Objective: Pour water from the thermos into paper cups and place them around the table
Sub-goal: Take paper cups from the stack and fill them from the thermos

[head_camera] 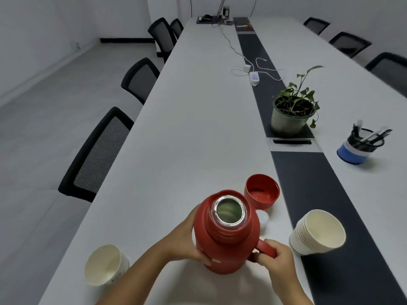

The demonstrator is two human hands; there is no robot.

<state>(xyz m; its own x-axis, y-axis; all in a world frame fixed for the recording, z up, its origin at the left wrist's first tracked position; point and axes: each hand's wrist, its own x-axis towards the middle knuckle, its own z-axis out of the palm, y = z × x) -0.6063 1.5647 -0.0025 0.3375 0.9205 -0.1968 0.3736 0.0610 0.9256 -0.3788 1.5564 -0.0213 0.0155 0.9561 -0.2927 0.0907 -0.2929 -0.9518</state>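
A red thermos (229,241) stands upright on the white table (187,128), its steel mouth uncovered. My left hand (189,238) wraps its left side. My right hand (278,258) grips its red handle. The red lid (262,191) lies mouth up just behind the thermos, and a white stopper (263,219) shows beside it. A single paper cup (105,265) stands near the left table edge; whether it holds water I cannot tell. A stack of paper cups (317,232) sits to the right on the dark centre strip.
A potted plant (290,113) and a blue pen holder (359,146) stand to the right further back. A power strip with cables (254,77) lies mid-table. Black mesh chairs (99,155) line the left side, and more stand on the right.
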